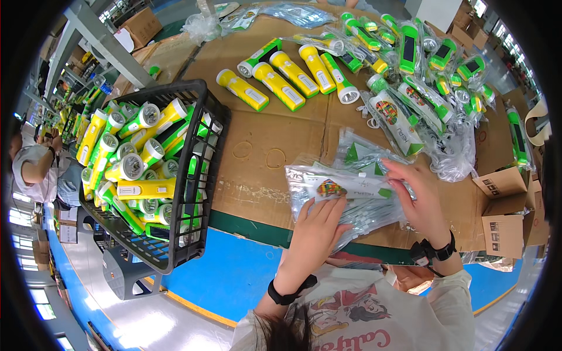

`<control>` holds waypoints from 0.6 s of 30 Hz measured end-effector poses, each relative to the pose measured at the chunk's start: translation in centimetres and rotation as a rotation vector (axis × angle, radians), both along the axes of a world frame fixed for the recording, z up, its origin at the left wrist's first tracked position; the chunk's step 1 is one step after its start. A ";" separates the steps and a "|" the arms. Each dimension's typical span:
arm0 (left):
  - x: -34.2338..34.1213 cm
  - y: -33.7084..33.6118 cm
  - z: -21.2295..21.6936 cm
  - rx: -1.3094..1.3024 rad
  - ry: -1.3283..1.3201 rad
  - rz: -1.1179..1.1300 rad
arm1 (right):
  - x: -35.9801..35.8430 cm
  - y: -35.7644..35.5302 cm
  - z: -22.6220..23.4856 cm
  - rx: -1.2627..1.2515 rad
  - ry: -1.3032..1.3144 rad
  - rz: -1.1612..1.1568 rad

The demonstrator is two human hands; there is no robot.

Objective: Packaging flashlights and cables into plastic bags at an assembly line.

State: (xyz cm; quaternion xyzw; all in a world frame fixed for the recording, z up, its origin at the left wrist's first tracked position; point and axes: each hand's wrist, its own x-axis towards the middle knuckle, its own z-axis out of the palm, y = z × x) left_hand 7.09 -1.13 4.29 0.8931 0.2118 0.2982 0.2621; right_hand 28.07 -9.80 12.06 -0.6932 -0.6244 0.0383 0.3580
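Observation:
Both my hands are over a pile of clear plastic bags [366,219] at the table's near edge. My left hand [319,231] lies on the top printed bag [333,186], its fingers stretched out flat and its thumb apart. At the right end of that bag is my right hand [418,196], fingers bent and spread, fingertips touching the plastic; I see no firm grip. The top bag looks flat, with a colourful picture and green corners. Beyond the hands, several yellow and green flashlights [287,76] lie loose on the cardboard.
A black basket [202,175] full of flashlights stands at the left. Bagged flashlights [410,52] heap up at the far right, near crumpled clear plastic [453,155]. An open cardboard box [503,205] is at the right edge. Two rubber bands [275,158] lie mid-table. Another person [38,164] is at far left.

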 end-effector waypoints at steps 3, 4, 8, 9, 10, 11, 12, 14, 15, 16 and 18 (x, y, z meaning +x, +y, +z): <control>0.8 -0.3 -1.6 -0.097 0.091 -0.071 | 1.7 -0.1 -0.8 0.263 -0.284 -0.188; 0.8 -0.3 -1.6 -0.096 0.089 -0.071 | 2.1 -0.2 -0.6 0.264 -0.286 -0.188; -0.5 -0.4 0.3 0.000 0.000 -0.048 | 1.8 -0.3 0.5 0.418 -0.345 -0.229; -0.6 -0.6 0.9 0.073 -0.082 -0.037 | 1.3 -0.5 0.3 0.325 -0.405 -0.141; -0.8 -1.1 2.1 0.066 -0.078 -0.037 | 0.6 -0.9 0.0 0.226 -0.450 -0.044; -1.1 -1.6 3.6 0.127 -0.185 0.049 | 0.1 -1.1 -0.6 0.187 -0.438 -0.005; -1.2 -1.8 4.5 0.196 -0.294 0.140 | -0.4 -1.2 -0.6 0.189 -0.436 -0.001; -1.3 -1.4 4.4 0.206 -0.246 0.130 | -1.7 -1.5 -0.5 0.198 -0.436 0.155; -1.1 -1.0 4.2 0.218 -0.203 0.116 | -2.1 -1.5 -0.7 0.206 -0.424 0.196; -1.0 -0.7 4.0 0.230 -0.161 0.101 | -2.5 -1.4 -0.7 0.209 -0.425 0.197; -1.6 -0.9 3.2 0.222 -0.167 0.123 | -2.9 -1.4 -0.9 0.192 -0.404 0.280</control>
